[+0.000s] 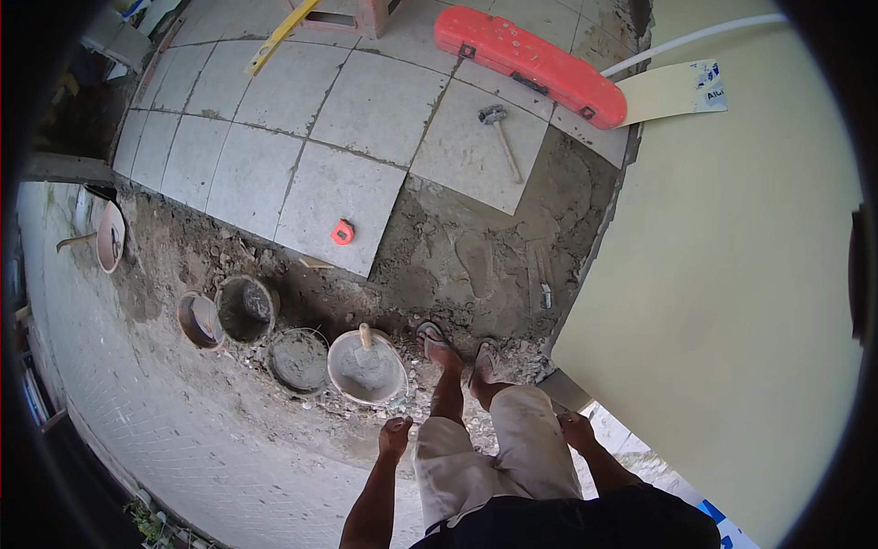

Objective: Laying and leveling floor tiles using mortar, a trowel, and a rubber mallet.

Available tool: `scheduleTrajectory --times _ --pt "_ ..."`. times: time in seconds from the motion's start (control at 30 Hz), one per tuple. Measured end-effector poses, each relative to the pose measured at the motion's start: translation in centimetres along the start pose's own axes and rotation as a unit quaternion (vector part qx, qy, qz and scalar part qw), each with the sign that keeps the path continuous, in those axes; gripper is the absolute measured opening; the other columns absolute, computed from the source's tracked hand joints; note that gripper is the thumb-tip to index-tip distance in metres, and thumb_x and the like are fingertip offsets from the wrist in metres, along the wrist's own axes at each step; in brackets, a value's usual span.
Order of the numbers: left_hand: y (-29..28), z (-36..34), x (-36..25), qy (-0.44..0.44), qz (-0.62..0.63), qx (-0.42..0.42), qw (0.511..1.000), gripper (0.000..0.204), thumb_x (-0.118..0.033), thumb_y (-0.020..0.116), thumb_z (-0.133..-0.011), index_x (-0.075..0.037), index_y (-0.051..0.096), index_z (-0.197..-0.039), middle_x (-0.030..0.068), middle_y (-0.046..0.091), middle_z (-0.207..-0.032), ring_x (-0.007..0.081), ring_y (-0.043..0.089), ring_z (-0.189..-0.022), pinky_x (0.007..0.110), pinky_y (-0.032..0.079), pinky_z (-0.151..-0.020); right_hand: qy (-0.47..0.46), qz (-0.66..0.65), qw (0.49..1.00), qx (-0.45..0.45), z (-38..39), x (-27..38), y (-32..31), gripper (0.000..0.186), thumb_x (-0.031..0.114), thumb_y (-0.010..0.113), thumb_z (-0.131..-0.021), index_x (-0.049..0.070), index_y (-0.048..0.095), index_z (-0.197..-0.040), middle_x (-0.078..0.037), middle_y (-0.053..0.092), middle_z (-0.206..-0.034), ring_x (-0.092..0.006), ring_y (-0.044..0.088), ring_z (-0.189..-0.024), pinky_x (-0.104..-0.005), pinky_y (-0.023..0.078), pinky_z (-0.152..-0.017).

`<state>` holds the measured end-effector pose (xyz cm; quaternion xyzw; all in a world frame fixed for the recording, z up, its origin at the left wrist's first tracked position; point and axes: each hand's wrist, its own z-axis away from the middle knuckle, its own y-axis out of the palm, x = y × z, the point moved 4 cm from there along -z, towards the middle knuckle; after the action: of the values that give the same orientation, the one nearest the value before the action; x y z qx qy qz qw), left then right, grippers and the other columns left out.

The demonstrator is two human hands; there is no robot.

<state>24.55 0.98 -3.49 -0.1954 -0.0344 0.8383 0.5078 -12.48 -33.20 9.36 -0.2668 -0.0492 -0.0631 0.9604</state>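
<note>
My left hand (pixel 395 436) hangs beside my left thigh, its fingers curled in with nothing showing in them. Beside my right thigh, close to the pale wall, my right hand (pixel 576 431) is also curled, and no held thing shows. Nearest to the left hand stands a round basin (pixel 396 389) of grey mortar, with a wooden-handled trowel (pixel 365 338) stuck in it. To its left is a bucket (pixel 299 361) filled with grey mix. Ahead of my sandalled feet lies a bed of wet mortar (pixel 476 265), next to the laid grey floor tiles (pixel 366 101).
A red tape measure (pixel 342 232) and a hammer (pixel 501 142) lie on tiles. Behind them are a long red case (pixel 530 66) and a yellow level (pixel 282 37). More buckets (pixel 245 309) stand left. The pale wall (pixel 722 274) bounds the right side.
</note>
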Motion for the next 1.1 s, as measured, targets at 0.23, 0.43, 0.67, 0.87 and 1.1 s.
scheduleTrajectory --times 0.23,0.43,0.67,0.87,1.1 --pt "0.0 3.3 -1.9 -0.005 -0.055 0.042 0.998 0.056 -0.043 0.076 -0.093 0.001 0.065 -0.126 0.0089 0.073 -0.101 0.0156 0.068 -0.083 0.031 0.053 -0.062 0.078 -0.162 0.983 -0.022 1.6 -2.8 3.5 0.033 0.038 0.066 -0.096 0.008 0.076 -0.104 -0.018 0.076 -0.1 -0.0323 0.074 -0.093 -0.0408 0.058 -0.084" --pt "3.6 8.0 -3.9 -0.001 -0.205 0.107 0.973 0.067 -0.044 0.069 -0.096 0.006 0.056 -0.139 0.0199 0.071 -0.123 0.0289 0.071 -0.105 0.038 0.056 -0.09 -0.142 0.048 0.986 0.076 5.4 -2.9 7.9 0.046 0.049 0.062 -0.097 0.005 0.075 -0.095 -0.015 0.075 -0.105 -0.034 0.071 -0.102 -0.0424 0.056 -0.09" --pt "5.7 11.5 -5.4 0.003 -0.303 0.16 0.94 0.087 -0.058 0.054 -0.099 0.003 0.033 -0.157 0.0314 0.049 -0.151 0.0399 0.051 -0.138 0.042 0.042 -0.113 -0.093 0.043 0.978 0.18 9.8 -14.8 14.4 0.047 0.049 0.044 -0.106 0.014 0.075 -0.105 -0.016 0.073 -0.084 -0.0354 0.072 -0.094 -0.0448 0.056 -0.085" --pt "3.1 18.8 -5.2 -0.096 0.007 0.119 0.988 0.074 -0.051 0.045 -0.106 0.0 0.033 -0.158 0.0266 0.053 -0.148 0.0299 0.055 -0.134 0.041 0.047 -0.108 0.128 -0.233 0.899 0.348 15.7 -19.0 21.1 0.05 0.049 0.067 -0.091 0.005 0.074 -0.115 -0.016 0.076 -0.102 -0.0293 0.074 -0.091 -0.0436 0.058 -0.081" --pt "4.6 17.9 -4.0 -0.064 -0.14 0.123 0.98 0.071 -0.05 0.044 -0.106 -0.001 0.035 -0.157 0.0266 0.055 -0.145 0.0303 0.057 -0.132 0.042 0.048 -0.107 0.304 -0.549 0.727 0.278 11.7 -12.4 15.8 0.049 0.045 0.065 -0.099 0.006 0.067 -0.129 -0.012 0.071 -0.111 -0.0256 0.068 -0.099 -0.0435 0.054 -0.086"
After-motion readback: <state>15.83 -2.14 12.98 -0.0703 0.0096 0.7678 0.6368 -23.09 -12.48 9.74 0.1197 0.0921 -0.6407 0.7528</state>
